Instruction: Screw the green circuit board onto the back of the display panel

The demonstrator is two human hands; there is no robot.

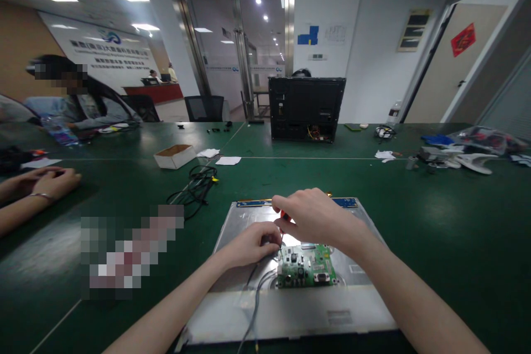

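A green circuit board [307, 265] lies on the metal back of a flat display panel [311, 312] in front of me. My right hand [313, 215] is closed around the red and black handle of a screwdriver [284, 215], its thin shaft pointing down at the board's upper left corner. Beside that tip is my left hand [253, 243], fingers pinched together at the board's edge; what they hold, if anything, is hidden. Grey cables [258, 298] run from the board's left side toward the panel's near edge. A blue strip board [257, 203] lines the panel's far edge.
A black monitor housing [307, 108] stands at the table's far side. Left of the panel are tangled black cables [199, 182] and an open white box [175, 156]. Assorted parts and bags [473, 149] lie at right. Another person's hands [53, 182] rest on the table at left.
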